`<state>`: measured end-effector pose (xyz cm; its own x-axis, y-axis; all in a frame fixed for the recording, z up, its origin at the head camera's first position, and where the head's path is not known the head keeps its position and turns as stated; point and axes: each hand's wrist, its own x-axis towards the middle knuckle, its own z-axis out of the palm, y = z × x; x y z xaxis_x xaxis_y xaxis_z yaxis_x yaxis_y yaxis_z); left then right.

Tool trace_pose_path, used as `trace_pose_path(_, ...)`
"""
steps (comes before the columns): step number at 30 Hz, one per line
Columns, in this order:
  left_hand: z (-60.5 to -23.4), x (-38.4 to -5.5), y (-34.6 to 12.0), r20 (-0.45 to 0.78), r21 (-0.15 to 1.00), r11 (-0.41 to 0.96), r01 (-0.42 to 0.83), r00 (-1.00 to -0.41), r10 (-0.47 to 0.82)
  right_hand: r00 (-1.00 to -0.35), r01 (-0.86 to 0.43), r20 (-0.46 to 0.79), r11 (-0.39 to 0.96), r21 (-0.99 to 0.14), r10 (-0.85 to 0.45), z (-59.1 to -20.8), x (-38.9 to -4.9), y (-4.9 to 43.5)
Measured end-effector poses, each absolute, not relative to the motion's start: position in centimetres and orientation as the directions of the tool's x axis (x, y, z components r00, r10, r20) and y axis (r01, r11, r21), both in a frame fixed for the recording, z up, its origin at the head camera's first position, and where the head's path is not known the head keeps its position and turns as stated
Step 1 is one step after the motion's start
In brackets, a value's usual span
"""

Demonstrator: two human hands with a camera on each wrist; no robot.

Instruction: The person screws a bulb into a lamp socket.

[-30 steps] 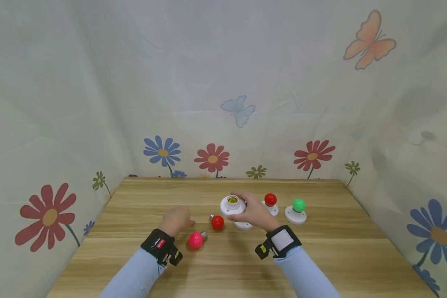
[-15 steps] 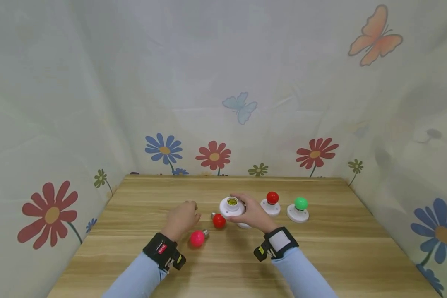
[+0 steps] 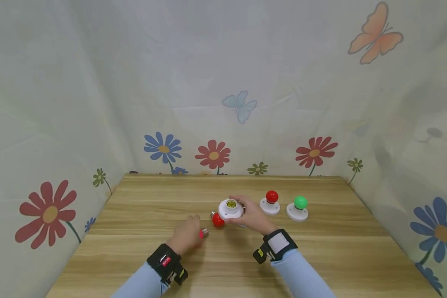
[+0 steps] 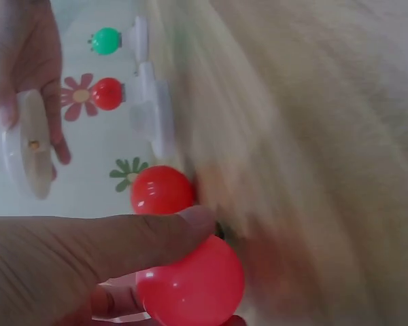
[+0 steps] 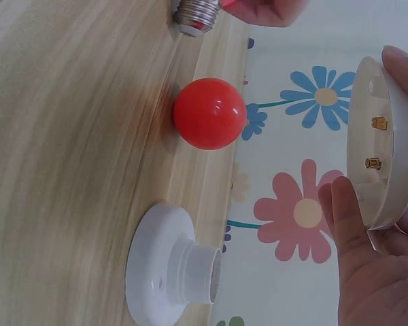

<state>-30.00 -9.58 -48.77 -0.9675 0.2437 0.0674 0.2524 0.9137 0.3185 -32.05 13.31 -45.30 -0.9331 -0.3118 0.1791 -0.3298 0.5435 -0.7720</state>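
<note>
My left hand (image 3: 186, 235) grips a pinkish-red light bulb (image 4: 197, 285) low at the table, thumb over the globe and fingers curled round its other side. The bulb's metal screw base (image 5: 197, 15) points right, towards the other hand. My right hand (image 3: 255, 216) holds a round white lamp holder (image 3: 231, 210) by its rim, above the table. The holder's threaded socket faces up; brass terminals show on its underside in the right wrist view. Between the hands a second, red bulb (image 5: 209, 113) lies on the wood, partly covered by the raised holder in the head view.
Another white lamp holder (image 5: 160, 272) stands under my right hand, mostly hidden in the head view. Further right, one holder bears a red bulb (image 3: 272, 196) and another a green bulb (image 3: 301, 202). A flower-printed cloth (image 3: 186, 103) rises behind the wooden table (image 3: 320, 256).
The left hand first lifted off the table beside the pinkish-red bulb, then came down right and took hold of it. The right hand keeps holding the lamp holder nearly still.
</note>
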Motion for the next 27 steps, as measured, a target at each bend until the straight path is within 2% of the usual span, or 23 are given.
trace_pose_path(5, -45.2, -31.0, -9.4, 0.047, 0.386, 0.884, 0.265, -0.962, 0.268, -0.935, -0.325, 0.173, 0.555, -0.765, -0.31, -45.5, -32.0, 13.5)
trace_pose_path(8, -41.9, -31.9, -8.5, 0.035, 0.386, 0.895, 0.226, -0.973, 0.23, -0.934, -0.327, 0.174, 0.547, -0.77, -0.313, -45.6, -32.1, 13.5)
trace_pose_path(11, -39.1, -32.4, -7.4, 0.104, 0.371, 0.899, 0.233, -0.972, 0.209, -0.93, -0.334, 0.178, 0.538, -0.774, -0.321, -45.6, -32.1, 13.5)
trace_pose_path(14, -37.1, -32.4, -6.1, 0.193, 0.404, 0.869, 0.284, -0.956, 0.223, -0.927, -0.34, 0.18, 0.532, -0.776, -0.329, -45.6, -32.1, 13.5)
trace_pose_path(18, -36.1, -31.9, -4.4, 0.257, 0.427, 0.819, 0.384, -0.92, 0.297, -0.927, -0.33, 0.172, 0.512, -0.793, -0.332, -45.4, -31.9, 13.4)
trace_pose_path(23, -36.7, -31.5, -3.1, 0.288, 0.304, 0.835, 0.459, -0.88, 0.378, -0.922, -0.342, 0.183, 0.498, -0.797, -0.342, -45.2, -31.9, 13.3)
trace_pose_path(27, -37.6, -31.3, -2.8, 0.299, 0.257, 0.838, 0.482, -0.864, 0.405, -0.916, -0.36, 0.195, 0.504, -0.785, -0.351, -45.3, -31.9, 13.5)
